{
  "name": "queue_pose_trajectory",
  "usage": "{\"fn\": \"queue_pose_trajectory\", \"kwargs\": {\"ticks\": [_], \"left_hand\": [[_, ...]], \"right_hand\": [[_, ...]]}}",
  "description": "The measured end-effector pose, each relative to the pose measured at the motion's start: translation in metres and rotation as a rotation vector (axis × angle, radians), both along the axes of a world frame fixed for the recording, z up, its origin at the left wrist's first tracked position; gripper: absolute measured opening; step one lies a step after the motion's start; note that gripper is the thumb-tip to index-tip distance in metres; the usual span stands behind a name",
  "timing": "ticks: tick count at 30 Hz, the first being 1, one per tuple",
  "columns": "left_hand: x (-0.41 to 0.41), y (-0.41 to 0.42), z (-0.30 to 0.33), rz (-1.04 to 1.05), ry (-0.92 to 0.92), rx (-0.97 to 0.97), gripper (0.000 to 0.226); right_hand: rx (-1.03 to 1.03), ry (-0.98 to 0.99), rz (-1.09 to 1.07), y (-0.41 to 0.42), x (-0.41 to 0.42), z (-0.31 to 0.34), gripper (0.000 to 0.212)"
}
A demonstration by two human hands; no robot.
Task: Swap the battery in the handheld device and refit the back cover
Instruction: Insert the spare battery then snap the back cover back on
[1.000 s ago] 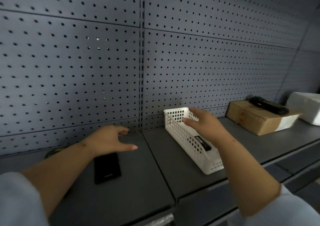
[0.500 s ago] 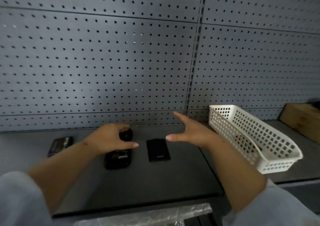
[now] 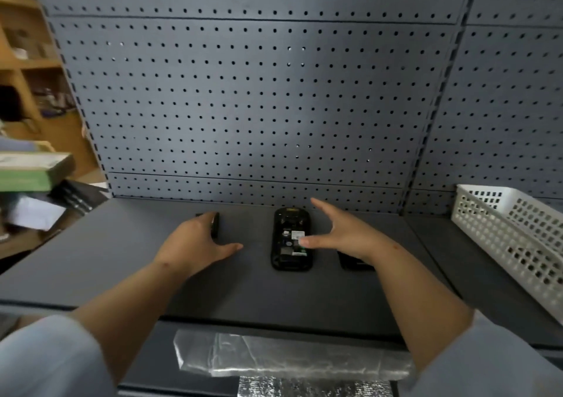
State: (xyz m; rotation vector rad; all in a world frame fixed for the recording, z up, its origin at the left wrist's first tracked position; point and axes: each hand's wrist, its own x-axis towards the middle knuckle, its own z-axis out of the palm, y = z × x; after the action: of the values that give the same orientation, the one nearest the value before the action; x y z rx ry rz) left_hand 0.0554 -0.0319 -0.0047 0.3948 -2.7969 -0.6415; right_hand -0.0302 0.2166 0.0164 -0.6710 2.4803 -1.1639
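A: Where's the handheld device (image 3: 292,240)?

B: Flat on the matte grey metal shelf (image 3: 122,253), face down, back cover off. It's a rounded black slab with its bay open, and you can see small labels and metal parts inside.

A: And the hands?

B: The right hand (image 3: 341,235) hovers just right of the device, fingers spread wide and thumb reaching over its lower edge, holding nothing. The left hand (image 3: 195,244) lies low over the shelf to the left, palm down, loosely open; its fingers cover part of a small dark block (image 3: 215,223). Whether they grip it, I cannot tell.

A: Anything under the right wrist?

B: A flat black rectangular piece (image 3: 355,263), glossy, mostly hidden by the wrist. It might be the cover or a battery; the view is too poor to say.

A: Surroundings?

B: Perforated grey pegboard (image 3: 243,98) behind, a white plastic lattice basket (image 3: 515,238) on the right, and crinkled clear plastic wrap (image 3: 274,357) on the lower ledge.
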Motion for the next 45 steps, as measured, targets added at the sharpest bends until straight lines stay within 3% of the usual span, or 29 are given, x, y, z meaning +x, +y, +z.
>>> {"fn": "queue_pose_trajectory", "kwargs": {"ticks": [8, 20, 27, 33, 42, 45], "left_hand": [[-0.005, -0.01, -0.023, 0.245, -0.017, 0.066, 0.056], [-0.023, -0.013, -0.024, 0.33, -0.006, 0.046, 0.032], [-0.028, -0.013, -0.025, 0.308, -0.035, 0.066, 0.062], [-0.041, -0.008, -0.027, 0.323, -0.029, 0.091, 0.073], [-0.048, -0.011, -0.024, 0.278, -0.034, 0.08, 0.033], [-0.043, 0.0, -0.01, 0.24, -0.059, 0.085, 0.037]], "right_hand": [[-0.035, -0.021, 0.02, -0.02, 0.004, -0.009, 0.096], [-0.04, -0.013, -0.033, -0.018, 0.008, -0.008, 0.092], [-0.023, 0.005, -0.045, -0.018, 0.011, -0.007, 0.09], [0.005, 0.019, -0.048, -0.016, 0.012, -0.004, 0.093], [0.015, 0.024, -0.043, -0.015, 0.016, -0.003, 0.091], [0.017, 0.032, -0.028, -0.014, 0.015, -0.003, 0.082]]}}
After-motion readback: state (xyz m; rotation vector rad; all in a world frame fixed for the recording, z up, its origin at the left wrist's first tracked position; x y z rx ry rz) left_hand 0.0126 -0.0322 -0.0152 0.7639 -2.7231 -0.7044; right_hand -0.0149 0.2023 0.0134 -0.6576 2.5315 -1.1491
